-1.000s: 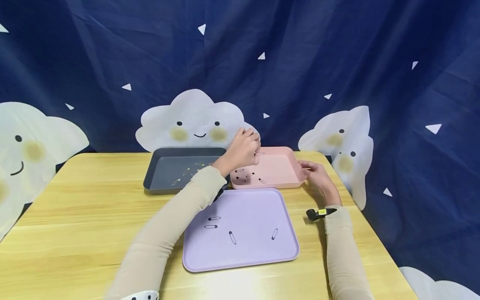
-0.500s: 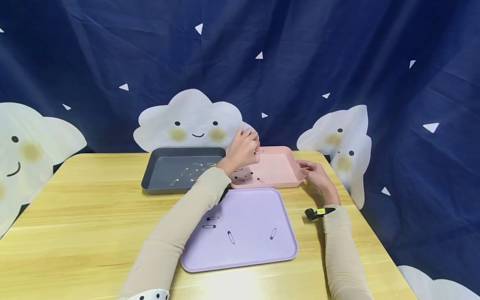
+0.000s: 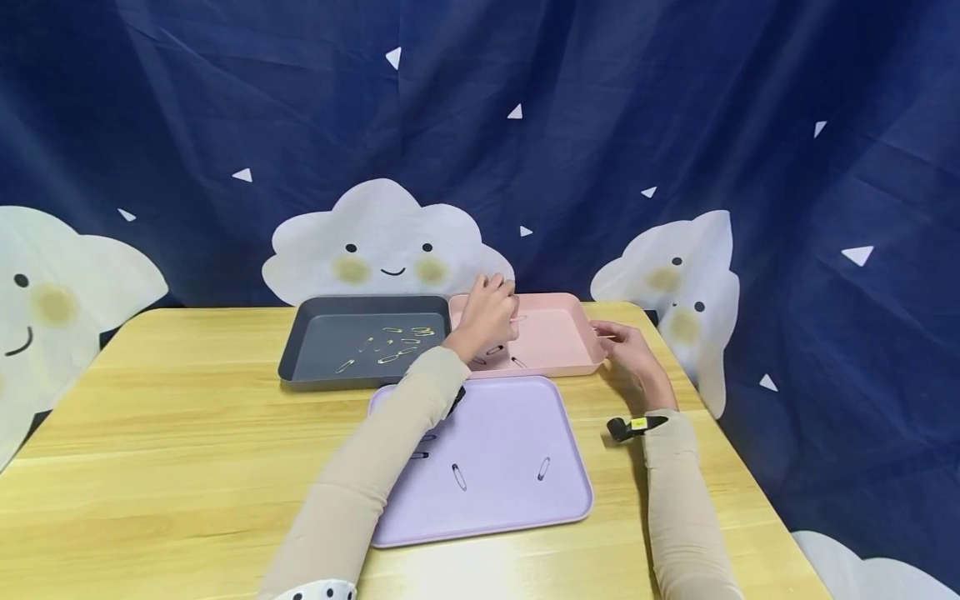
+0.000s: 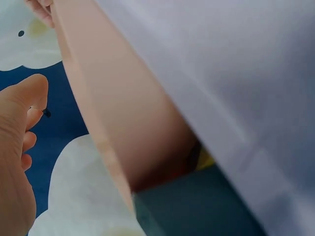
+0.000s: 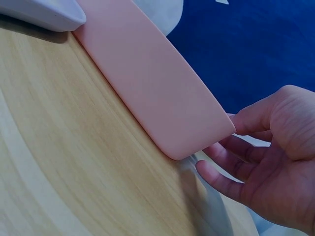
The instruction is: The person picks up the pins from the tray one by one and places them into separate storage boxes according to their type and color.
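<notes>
In the head view my left hand [image 3: 489,318] is over the left part of the pink tray [image 3: 555,333], pinching a safety pin [image 3: 521,318]. Its dark end peeks out by the thumb of the left hand [image 4: 19,132] in the left wrist view. My right hand [image 3: 632,352] holds the pink tray's right end, with thumb and fingers at the tray's corner wall [image 5: 216,132] in the right wrist view. Several black-ended safety pins [image 3: 495,350] lie in the pink tray, some hidden behind the left hand and forearm.
A dark grey tray [image 3: 300,350] with several gold-coloured safety pins [image 3: 388,358] adjoins the pink tray on the left. In front lies a lilac tray [image 3: 510,525] holding several dark-ended safety pins [image 3: 459,477]. The left forearm crosses over it. A cloud-patterned curtain [image 3: 637,125] hangs behind the table [image 3: 187,467].
My left hand has come down lower over the pink tray with the safety pin. Its forearm has shifted right across the lilac tray. The right hand keeps its place on the pink tray.
</notes>
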`<state>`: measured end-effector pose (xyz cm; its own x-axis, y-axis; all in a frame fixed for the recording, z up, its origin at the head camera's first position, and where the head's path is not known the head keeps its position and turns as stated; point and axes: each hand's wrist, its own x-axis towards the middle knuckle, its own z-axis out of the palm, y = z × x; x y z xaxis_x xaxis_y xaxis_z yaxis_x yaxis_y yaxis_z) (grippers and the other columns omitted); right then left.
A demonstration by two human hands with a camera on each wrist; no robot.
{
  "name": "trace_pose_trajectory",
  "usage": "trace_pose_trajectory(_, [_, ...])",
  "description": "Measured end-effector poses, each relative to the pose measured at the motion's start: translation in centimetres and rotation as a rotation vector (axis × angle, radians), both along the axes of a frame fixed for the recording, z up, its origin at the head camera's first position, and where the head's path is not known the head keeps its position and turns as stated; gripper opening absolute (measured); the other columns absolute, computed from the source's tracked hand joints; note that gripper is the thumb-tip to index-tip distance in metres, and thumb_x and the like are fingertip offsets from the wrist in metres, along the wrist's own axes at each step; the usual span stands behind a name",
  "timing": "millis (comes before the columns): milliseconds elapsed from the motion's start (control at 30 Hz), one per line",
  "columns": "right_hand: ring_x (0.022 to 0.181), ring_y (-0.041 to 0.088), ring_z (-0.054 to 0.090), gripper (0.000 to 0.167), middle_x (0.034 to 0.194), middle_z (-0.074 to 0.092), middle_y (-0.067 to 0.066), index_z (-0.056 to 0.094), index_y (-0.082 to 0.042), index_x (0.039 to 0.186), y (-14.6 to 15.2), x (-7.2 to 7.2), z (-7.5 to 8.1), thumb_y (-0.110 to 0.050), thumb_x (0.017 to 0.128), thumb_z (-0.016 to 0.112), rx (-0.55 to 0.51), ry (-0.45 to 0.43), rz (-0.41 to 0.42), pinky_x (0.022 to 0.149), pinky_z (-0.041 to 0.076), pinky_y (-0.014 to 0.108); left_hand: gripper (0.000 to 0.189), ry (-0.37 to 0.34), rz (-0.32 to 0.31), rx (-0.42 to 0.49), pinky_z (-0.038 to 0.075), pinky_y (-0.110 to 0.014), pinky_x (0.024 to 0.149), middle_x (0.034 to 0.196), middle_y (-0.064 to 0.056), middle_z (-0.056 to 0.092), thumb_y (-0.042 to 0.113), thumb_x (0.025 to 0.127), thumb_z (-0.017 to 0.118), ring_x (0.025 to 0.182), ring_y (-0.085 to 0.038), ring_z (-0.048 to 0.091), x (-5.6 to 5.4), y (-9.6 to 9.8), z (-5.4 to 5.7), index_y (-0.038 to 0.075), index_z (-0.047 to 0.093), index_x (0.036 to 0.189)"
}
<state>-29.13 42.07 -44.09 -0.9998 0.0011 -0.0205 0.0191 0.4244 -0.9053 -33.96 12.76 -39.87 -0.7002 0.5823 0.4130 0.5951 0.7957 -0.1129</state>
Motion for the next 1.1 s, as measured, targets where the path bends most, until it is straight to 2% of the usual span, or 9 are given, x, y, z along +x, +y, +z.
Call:
trace_pose_trajectory(133, [0.097,0.007,0.057,0.044,0.137,0.055,0.033,0.052,0.005,0.144,-0.1,-0.1,-0.1,-0.002,0.101,0.054,0.005,0.003,-0.001,0.076,0.047,0.013,0.012,-0.03,0.014,-0.026,0.036,-0.041,0.096,0.102,0.0,0.062,0.03,0.08,0.072,0.105,-0.023,0.049,0.1,0.4,-0.7,0.019,0.069,0.078])
trace_pose_trajectory(300, [0.098,0.008,0.056,0.044,0.139,0.054,0.034,0.051,0.006,0.145,-0.1,0.0,0.2,-0.001,0.102,0.052,-0.003,-0.007,0.008,0.077,0.047,0.013,0.013,-0.008,0.019,-0.038,0.038,-0.041,0.094,0.102,-0.001,0.064,0.03,0.079,0.073,0.106,-0.023,0.052,0.2,0.7,-1.5,0.017,0.07,0.077])
trace_pose_trajectory(400, [0.103,0.016,0.057,0.044,0.139,0.052,0.036,0.049,0.009,0.145,-0.8,0.9,1.6,0.001,0.101,0.05,0.0,-0.016,0.017,0.078,0.047,0.015,0.014,-0.017,0.024,-0.047,0.038,-0.041,0.094,0.103,-0.001,0.064,0.031,0.08,0.073,0.106,-0.023,0.052,0.3,0.7,-1.7,0.017,0.071,0.078])
trace_pose_trajectory(533, [0.104,0.019,0.057,0.045,0.138,0.051,0.038,0.048,0.012,0.144,-1.6,1.9,3.2,0.003,0.1,0.05,0.01,-0.026,0.017,0.08,0.048,0.016,0.015,-0.024,0.022,-0.051,0.039,-0.042,0.095,0.106,-0.001,0.066,0.032,0.08,0.074,0.108,-0.023,0.052,0.2,0.8,-1.9,0.017,0.071,0.078])
trace_pose_trajectory(633, [0.1,0.015,0.056,0.045,0.138,0.052,0.038,0.048,0.012,0.144,-1.6,1.8,3.1,0.003,0.1,0.051,0.007,-0.026,0.014,0.078,0.048,0.016,0.016,-0.025,0.017,-0.053,0.039,-0.042,0.096,0.11,-0.002,0.067,0.032,0.08,0.074,0.11,-0.024,0.053,0.1,0.8,-2.2,0.017,0.072,0.079])
trace_pose_trajectory(900, [0.099,0.013,0.058,0.044,0.136,0.052,0.039,0.048,0.014,0.143,-1.6,1.9,3.2,0.004,0.1,0.05,-0.013,-0.02,0.018,0.077,0.048,0.016,0.017,-0.051,0.04,-0.089,0.038,-0.043,0.098,0.12,-0.002,0.066,0.034,0.079,0.073,0.116,-0.024,0.052,-0.1,0.7,-2.7,0.018,0.074,0.085])
trace_pose_trajectory(1100, [0.099,0.012,0.059,0.044,0.137,0.051,0.04,0.048,0.014,0.143,-1.3,1.4,2.6,0.005,0.1,0.049,-0.019,-0.022,0.016,0.078,0.049,0.016,0.018,-0.073,0.046,-0.078,0.038,-0.044,0.099,0.121,-0.003,0.064,0.037,0.079,0.074,0.118,-0.024,0.051,-0.2,0.7,-3.1,0.019,0.072,0.082])
